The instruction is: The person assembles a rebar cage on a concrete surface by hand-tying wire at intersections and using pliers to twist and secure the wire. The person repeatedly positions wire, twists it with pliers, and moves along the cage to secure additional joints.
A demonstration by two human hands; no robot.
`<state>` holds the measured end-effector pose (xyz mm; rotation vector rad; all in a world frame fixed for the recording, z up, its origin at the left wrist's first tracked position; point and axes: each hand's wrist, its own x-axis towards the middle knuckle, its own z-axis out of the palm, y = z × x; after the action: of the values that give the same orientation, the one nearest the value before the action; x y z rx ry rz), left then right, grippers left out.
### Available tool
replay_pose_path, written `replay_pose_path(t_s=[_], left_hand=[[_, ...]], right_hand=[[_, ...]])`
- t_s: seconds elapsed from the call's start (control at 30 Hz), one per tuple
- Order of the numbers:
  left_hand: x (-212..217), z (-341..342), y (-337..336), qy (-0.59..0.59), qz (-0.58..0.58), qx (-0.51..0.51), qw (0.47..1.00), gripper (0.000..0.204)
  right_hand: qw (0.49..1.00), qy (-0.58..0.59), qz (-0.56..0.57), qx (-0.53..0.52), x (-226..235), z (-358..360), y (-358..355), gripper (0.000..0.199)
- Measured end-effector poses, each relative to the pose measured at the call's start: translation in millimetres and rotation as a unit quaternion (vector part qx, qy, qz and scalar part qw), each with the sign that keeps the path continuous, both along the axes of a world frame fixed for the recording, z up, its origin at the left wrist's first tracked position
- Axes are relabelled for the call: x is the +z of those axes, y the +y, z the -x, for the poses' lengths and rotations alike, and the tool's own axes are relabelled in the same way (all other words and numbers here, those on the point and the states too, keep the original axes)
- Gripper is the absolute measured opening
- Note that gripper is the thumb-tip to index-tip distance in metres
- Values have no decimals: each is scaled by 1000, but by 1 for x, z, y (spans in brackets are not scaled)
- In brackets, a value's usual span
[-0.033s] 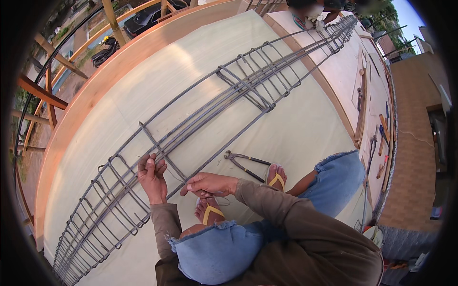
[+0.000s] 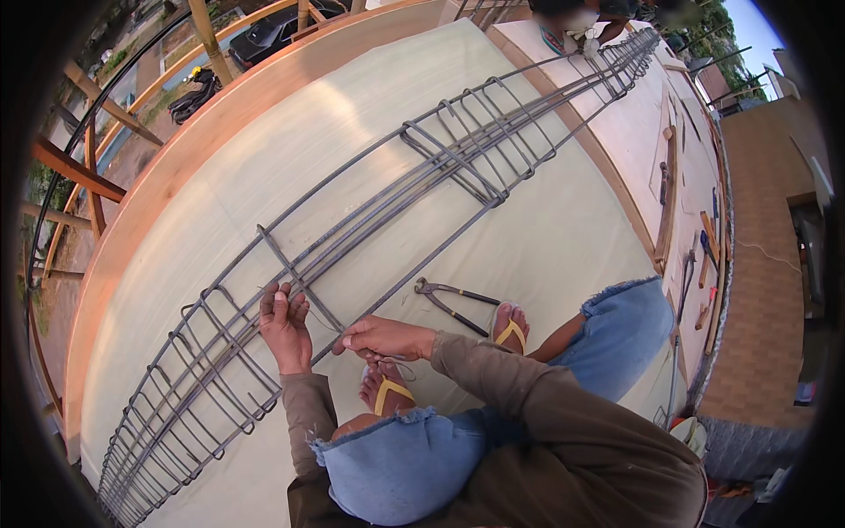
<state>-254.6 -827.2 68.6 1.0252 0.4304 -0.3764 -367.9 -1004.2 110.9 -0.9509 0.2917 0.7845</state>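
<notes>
A long cage of steel reinforcing bars [image 2: 352,219] runs diagonally from lower left to upper right, with square stirrups grouped along it. At a single stirrup [image 2: 280,250], both my hands work with thin tie wire [image 2: 401,358]. My left hand [image 2: 286,330] pinches the wire between thumb and fingertips beside the cage's middle bars. Closed around more of the wire, my right hand [image 2: 387,338] rests against the near bar at the stirrup's corner. A pair of end-cutting pincers [image 2: 453,292] with dark handles lies on the panel, jaws apart, by my right foot.
Pale panels [image 2: 563,220] form the floor, bordered by a wooden side board [image 2: 132,207] on the left. My feet in yellow-strapped sandals [image 2: 391,395] stand close to the cage. Another person's gloved hand [image 2: 581,40] is at the far end. Tools and timber [image 2: 671,189] lie along the right.
My left hand has shifted slightly right and my right hand slightly left, bringing them a little closer together. The cage and pincers stay put.
</notes>
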Motion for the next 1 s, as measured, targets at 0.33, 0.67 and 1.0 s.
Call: replay_pose_path(t_s=[0.33,0.67,1.0], left_hand=[[-21,-6,-2,-27,-87,31,995,31],[-45,-72,25,96,-84,-12,992,29],[-75,-122,-9,124,-41,34,991,31]], right_hand=[[834,-307,457,-33,-36,-19,57,42],[857,-263,432,-101,-22,-92,13,27],[774,-358,522,-2,-56,-264,-2,31]])
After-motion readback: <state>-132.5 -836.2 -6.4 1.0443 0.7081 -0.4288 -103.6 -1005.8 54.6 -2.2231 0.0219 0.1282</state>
